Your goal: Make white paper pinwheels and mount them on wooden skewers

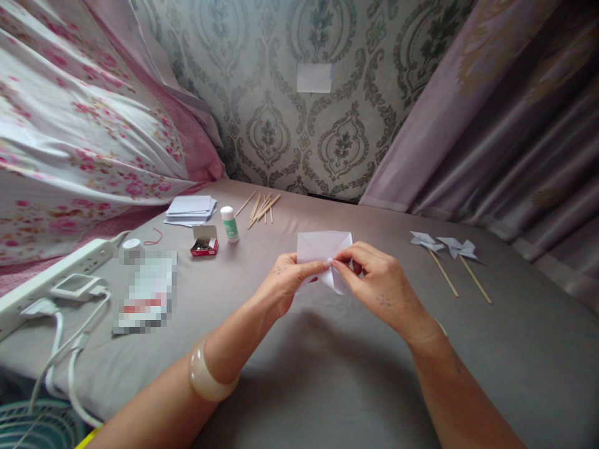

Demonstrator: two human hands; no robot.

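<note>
Between my hands, above the grey cloth, is a white paper pinwheel (324, 245), partly folded, with some corners brought in to its middle. My left hand (291, 274) grips it from the left, its thumb pressed near the centre and the other fingers hidden behind the paper. My right hand (374, 274) pinches the paper at the centre with thumb and forefinger. Whether a pin is between those fingertips I cannot make out. Over to the right lie two finished-looking pinwheels (461, 247) on wooden sticks.
A glue bottle (229, 226), an open red box of small metal pins (204, 245), a paper stack (188, 210) and several wooden sticks (262, 210) lie at the back left. Nearer are a blurred packet (148, 290) and a power strip (56, 280) with cables.
</note>
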